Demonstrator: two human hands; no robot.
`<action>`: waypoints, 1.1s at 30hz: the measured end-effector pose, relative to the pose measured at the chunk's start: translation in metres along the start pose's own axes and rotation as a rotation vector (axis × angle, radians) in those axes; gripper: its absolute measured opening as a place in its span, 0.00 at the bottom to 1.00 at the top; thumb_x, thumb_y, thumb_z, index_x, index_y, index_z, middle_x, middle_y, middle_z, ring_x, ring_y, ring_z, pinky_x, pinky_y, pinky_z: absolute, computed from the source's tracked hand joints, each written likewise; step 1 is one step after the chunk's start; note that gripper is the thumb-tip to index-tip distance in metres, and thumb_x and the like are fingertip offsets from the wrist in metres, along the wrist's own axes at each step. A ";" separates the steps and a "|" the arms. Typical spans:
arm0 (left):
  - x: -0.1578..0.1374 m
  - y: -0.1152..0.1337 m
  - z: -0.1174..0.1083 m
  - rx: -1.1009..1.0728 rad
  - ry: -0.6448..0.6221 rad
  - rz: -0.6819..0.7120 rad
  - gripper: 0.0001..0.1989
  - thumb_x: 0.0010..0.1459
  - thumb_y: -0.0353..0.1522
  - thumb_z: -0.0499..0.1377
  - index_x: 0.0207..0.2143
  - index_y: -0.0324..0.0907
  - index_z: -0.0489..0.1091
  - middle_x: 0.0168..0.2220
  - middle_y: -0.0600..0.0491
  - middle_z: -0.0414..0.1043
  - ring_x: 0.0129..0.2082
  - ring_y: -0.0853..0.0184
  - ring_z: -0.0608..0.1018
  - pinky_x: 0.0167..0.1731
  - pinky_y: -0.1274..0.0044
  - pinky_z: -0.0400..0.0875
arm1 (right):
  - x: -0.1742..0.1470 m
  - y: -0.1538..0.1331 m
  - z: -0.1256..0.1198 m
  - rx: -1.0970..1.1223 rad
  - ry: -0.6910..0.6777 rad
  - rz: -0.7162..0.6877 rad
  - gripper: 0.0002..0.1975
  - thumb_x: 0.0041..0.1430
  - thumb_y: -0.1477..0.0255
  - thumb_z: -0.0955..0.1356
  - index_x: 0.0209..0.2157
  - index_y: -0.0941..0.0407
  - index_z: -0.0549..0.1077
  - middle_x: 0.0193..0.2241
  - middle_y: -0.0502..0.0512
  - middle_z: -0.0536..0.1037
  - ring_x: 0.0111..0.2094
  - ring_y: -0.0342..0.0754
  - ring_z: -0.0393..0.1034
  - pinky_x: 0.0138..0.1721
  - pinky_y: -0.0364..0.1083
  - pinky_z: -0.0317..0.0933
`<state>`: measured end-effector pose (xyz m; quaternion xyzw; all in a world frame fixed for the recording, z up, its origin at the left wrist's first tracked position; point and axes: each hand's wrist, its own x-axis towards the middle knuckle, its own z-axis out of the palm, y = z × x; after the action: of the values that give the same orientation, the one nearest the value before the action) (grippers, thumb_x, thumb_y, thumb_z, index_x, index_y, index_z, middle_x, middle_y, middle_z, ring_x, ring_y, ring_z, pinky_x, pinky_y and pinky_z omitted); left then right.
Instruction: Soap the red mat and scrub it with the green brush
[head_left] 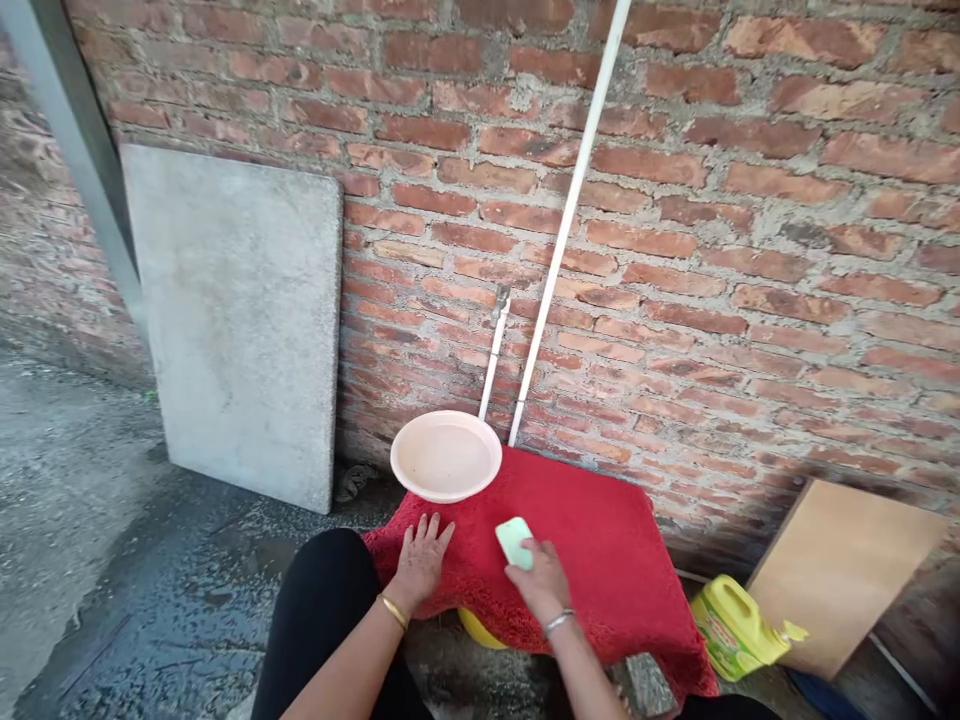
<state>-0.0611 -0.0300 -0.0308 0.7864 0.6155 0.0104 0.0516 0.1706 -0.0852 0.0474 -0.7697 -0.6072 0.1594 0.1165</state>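
A red, shaggy rug or mat (592, 560) lies draped over a low support in front of me, its edges hanging down. My left hand (422, 565) rests on its left part, fingers spread flat and holding nothing. In my right hand (541, 577) is a pale green bar (512, 536), rounded at the corners, gripped at its near end and held at the rug's surface. Whether it is a soap bar or a brush I cannot tell. Just beyond my left hand, a pale pink basin (446, 455) sits at the rug's back left corner.
A brick wall (675, 270) with a white pipe (566, 220) rises behind the rug. Leaning on it are a grey slab (244, 320) at left and a tan board (844, 560) at right. A yellow jug (735, 625) stands near the rug's right edge. The floor (172, 580) is wet.
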 end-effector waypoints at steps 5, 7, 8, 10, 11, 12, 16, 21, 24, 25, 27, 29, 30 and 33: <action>-0.003 -0.006 -0.011 -0.043 0.027 -0.060 0.35 0.61 0.23 0.46 0.69 0.51 0.59 0.70 0.44 0.57 0.70 0.52 0.59 0.65 0.57 0.52 | 0.014 -0.061 0.041 0.000 -0.028 -0.130 0.23 0.50 0.67 0.72 0.51 0.48 0.75 0.50 0.55 0.75 0.53 0.52 0.71 0.55 0.46 0.61; -0.004 -0.006 -0.019 -0.064 0.028 -0.067 0.34 0.61 0.23 0.45 0.68 0.51 0.61 0.70 0.45 0.58 0.69 0.52 0.59 0.64 0.56 0.53 | 0.019 -0.038 0.035 0.002 -0.027 -0.096 0.23 0.51 0.67 0.72 0.51 0.48 0.75 0.49 0.56 0.76 0.52 0.51 0.73 0.54 0.45 0.62; -0.005 -0.007 -0.024 -0.074 0.025 -0.078 0.33 0.61 0.23 0.45 0.67 0.51 0.63 0.69 0.45 0.58 0.69 0.51 0.59 0.63 0.55 0.54 | 0.021 -0.018 0.028 0.002 -0.023 -0.061 0.23 0.51 0.67 0.71 0.51 0.49 0.75 0.48 0.56 0.76 0.51 0.51 0.73 0.53 0.45 0.62; -0.005 -0.010 -0.036 -0.091 0.020 -0.120 0.32 0.62 0.23 0.44 0.64 0.51 0.66 0.68 0.44 0.60 0.67 0.50 0.61 0.60 0.54 0.57 | 0.021 0.032 0.006 -0.005 -0.004 0.037 0.22 0.54 0.66 0.70 0.52 0.50 0.74 0.48 0.57 0.77 0.48 0.49 0.75 0.51 0.44 0.64; -0.005 -0.012 -0.042 -0.099 0.023 -0.155 0.31 0.62 0.23 0.44 0.63 0.50 0.68 0.67 0.43 0.62 0.65 0.50 0.63 0.58 0.54 0.60 | 0.019 0.059 -0.008 -0.012 0.010 0.096 0.21 0.55 0.65 0.68 0.52 0.50 0.74 0.48 0.58 0.77 0.47 0.49 0.76 0.50 0.44 0.65; -0.004 -0.014 -0.046 -0.108 0.035 -0.203 0.30 0.62 0.24 0.43 0.62 0.49 0.69 0.65 0.42 0.63 0.63 0.51 0.65 0.56 0.54 0.62 | 0.015 0.087 -0.023 -0.021 0.027 0.158 0.21 0.56 0.65 0.67 0.52 0.50 0.73 0.47 0.58 0.78 0.47 0.50 0.76 0.50 0.45 0.65; 0.003 -0.018 -0.048 -0.121 0.130 -0.445 0.26 0.66 0.30 0.43 0.63 0.40 0.66 0.59 0.34 0.66 0.56 0.49 0.70 0.49 0.57 0.68 | -0.007 0.166 -0.076 -0.082 0.094 0.392 0.20 0.58 0.63 0.64 0.50 0.52 0.73 0.42 0.62 0.80 0.47 0.58 0.77 0.50 0.54 0.67; 0.009 -0.003 -0.020 0.056 0.255 -0.464 0.29 0.69 0.39 0.48 0.65 0.31 0.64 0.63 0.25 0.63 0.62 0.35 0.66 0.54 0.46 0.61 | 0.000 0.149 -0.081 -0.100 0.110 0.361 0.24 0.60 0.62 0.63 0.54 0.59 0.72 0.44 0.68 0.79 0.51 0.60 0.75 0.51 0.53 0.65; 0.008 0.011 -0.003 0.160 0.367 -0.331 0.28 0.70 0.40 0.48 0.63 0.31 0.67 0.62 0.26 0.65 0.62 0.35 0.66 0.56 0.44 0.58 | 0.025 0.085 -0.046 -0.062 0.076 0.178 0.23 0.58 0.63 0.66 0.54 0.55 0.73 0.47 0.63 0.78 0.50 0.54 0.75 0.51 0.48 0.64; 0.007 0.015 0.001 0.181 0.389 -0.281 0.28 0.70 0.41 0.48 0.62 0.32 0.69 0.62 0.26 0.66 0.62 0.36 0.66 0.57 0.44 0.58 | 0.032 0.060 -0.031 -0.048 0.061 0.112 0.22 0.57 0.64 0.68 0.53 0.53 0.74 0.47 0.60 0.77 0.49 0.53 0.75 0.52 0.46 0.63; 0.007 0.021 0.007 0.207 0.396 -0.218 0.27 0.69 0.42 0.50 0.61 0.32 0.70 0.61 0.28 0.68 0.62 0.37 0.68 0.58 0.46 0.58 | 0.045 0.012 0.000 -0.020 0.027 -0.012 0.21 0.53 0.66 0.71 0.50 0.49 0.76 0.48 0.56 0.76 0.49 0.51 0.74 0.52 0.44 0.62; 0.008 0.025 0.010 0.222 0.369 -0.214 0.28 0.68 0.42 0.51 0.61 0.32 0.70 0.61 0.29 0.69 0.61 0.38 0.69 0.58 0.49 0.59 | 0.053 -0.026 0.025 0.008 -0.006 -0.109 0.21 0.50 0.67 0.73 0.48 0.47 0.77 0.48 0.54 0.76 0.50 0.50 0.73 0.52 0.43 0.62; 0.009 0.026 0.011 0.228 0.351 -0.221 0.28 0.68 0.42 0.52 0.61 0.32 0.69 0.60 0.29 0.69 0.61 0.39 0.69 0.58 0.50 0.59 | 0.056 -0.039 0.034 0.022 -0.019 -0.142 0.21 0.49 0.67 0.73 0.48 0.47 0.78 0.48 0.53 0.76 0.51 0.50 0.72 0.52 0.43 0.61; 0.011 0.025 0.012 0.246 0.316 -0.217 0.29 0.68 0.43 0.51 0.61 0.32 0.69 0.60 0.29 0.69 0.60 0.39 0.70 0.56 0.54 0.61 | 0.063 -0.045 0.041 0.050 -0.032 -0.156 0.22 0.47 0.68 0.74 0.47 0.47 0.78 0.48 0.52 0.76 0.50 0.49 0.72 0.51 0.43 0.62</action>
<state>-0.0330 -0.0258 -0.0404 0.7045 0.6936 0.0528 -0.1408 0.1275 -0.0137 0.0196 -0.7143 -0.6628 0.1771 0.1383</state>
